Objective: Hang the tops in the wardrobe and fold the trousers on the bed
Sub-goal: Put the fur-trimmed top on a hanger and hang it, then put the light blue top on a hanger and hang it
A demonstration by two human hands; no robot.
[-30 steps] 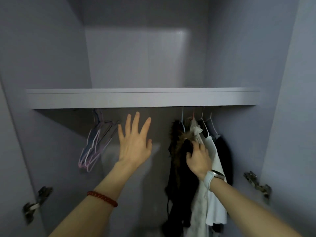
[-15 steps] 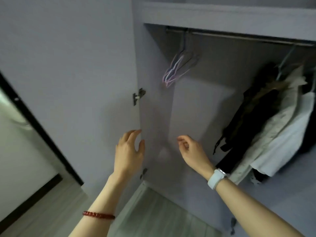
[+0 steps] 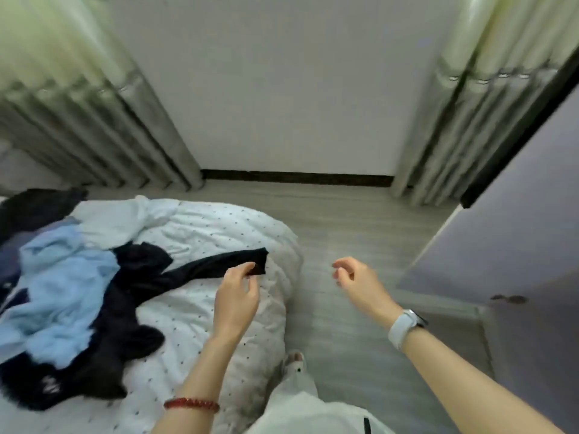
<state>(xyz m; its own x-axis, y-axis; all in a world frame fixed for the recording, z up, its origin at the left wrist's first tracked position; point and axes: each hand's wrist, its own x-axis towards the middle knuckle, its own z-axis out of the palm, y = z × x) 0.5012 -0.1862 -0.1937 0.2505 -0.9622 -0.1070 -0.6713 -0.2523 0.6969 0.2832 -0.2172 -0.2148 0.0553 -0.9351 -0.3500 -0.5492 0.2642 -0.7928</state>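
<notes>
Black garment's (image 3: 216, 266) end just beyond left fingers (image 3: 247, 268).

soft matt cloth everywhere — a quilted dotted bedspread (image 3: 200, 233), crumpled black garment (image 3: 131, 296) — over smooth wood-look floor (image 3: 344, 220).

Pale curtains (image 3: 78, 98) flank white wall (image 3: 282, 89); grey plank floor (image 3: 344, 220).
</notes>
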